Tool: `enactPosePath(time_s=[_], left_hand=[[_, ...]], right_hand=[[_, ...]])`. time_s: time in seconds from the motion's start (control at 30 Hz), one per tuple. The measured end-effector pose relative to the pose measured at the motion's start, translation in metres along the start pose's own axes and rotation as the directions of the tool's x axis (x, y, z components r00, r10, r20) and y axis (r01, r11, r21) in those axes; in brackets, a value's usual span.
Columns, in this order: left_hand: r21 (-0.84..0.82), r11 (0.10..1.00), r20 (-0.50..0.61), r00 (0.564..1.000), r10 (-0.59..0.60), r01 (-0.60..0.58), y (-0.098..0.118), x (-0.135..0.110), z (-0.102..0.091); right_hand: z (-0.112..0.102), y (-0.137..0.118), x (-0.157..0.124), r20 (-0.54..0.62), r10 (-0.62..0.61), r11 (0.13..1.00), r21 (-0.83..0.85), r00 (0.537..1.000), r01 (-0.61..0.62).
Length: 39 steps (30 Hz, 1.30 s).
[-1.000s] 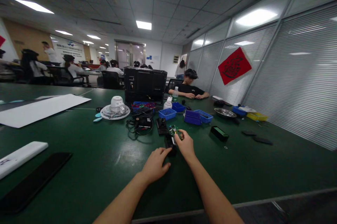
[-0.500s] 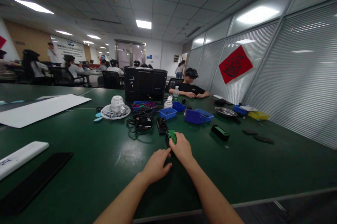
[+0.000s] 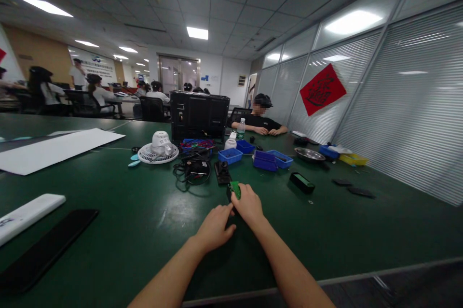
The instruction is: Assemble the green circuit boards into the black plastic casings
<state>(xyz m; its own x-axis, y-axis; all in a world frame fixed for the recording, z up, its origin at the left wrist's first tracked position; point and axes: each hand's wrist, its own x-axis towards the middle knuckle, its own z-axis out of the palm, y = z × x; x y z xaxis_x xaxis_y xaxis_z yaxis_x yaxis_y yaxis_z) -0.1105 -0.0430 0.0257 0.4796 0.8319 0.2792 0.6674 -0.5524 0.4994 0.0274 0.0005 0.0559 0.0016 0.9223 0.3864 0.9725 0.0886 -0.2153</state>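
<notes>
Near the middle of the green table, a green circuit board (image 3: 235, 188) sticks up at a small black box (image 3: 229, 194). My right hand (image 3: 249, 205) is closed over the board, its fingers bent down around the board and the box. My left hand (image 3: 214, 225) is at the near left side of the box, its fingertips against it and the thumb lower down. Most of the box is hidden by my hands, so how the board sits in it cannot be made out. Just beyond stands a black device with a round knob-like part (image 3: 223, 172).
Black cables and an adapter (image 3: 195, 169) lie left of the device. Behind are blue bins (image 3: 230, 155), a white fan part (image 3: 159, 151) and a large black casing (image 3: 199, 117). A black box with a green top (image 3: 302, 182) sits right. A person (image 3: 263, 119) sits across the table.
Both hands stay at the black box and board, almost unmoved. The view has shifted very slightly. In the background, a walking person has moved behind the doorway edge.
</notes>
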Motion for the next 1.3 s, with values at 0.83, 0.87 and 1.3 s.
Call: enactPosePath(time_s=[0.83, 0.87, 1.3], left_hand=[[-0.196, 0.967, -0.11, 0.976, -0.186, 0.162, -0.015, 0.01, 0.01], [-0.217, 0.956, -0.136, 0.964, -0.229, 0.196, -0.017, 0.012, 0.01], [-0.108, 0.936, -0.358, 0.865, -0.352, 0.336, -0.021, 0.008, 0.0]], right_hand=[[-0.006, 0.028, 0.013, 0.135, 0.122, 0.985, 0.105, 0.983, -0.136], [-0.004, 0.029, 0.014, 0.162, 0.1, 0.982, 0.143, 0.982, -0.124], [0.03, 0.002, -0.003, 0.499, -0.271, 0.333, 0.851, 0.823, -0.406]])
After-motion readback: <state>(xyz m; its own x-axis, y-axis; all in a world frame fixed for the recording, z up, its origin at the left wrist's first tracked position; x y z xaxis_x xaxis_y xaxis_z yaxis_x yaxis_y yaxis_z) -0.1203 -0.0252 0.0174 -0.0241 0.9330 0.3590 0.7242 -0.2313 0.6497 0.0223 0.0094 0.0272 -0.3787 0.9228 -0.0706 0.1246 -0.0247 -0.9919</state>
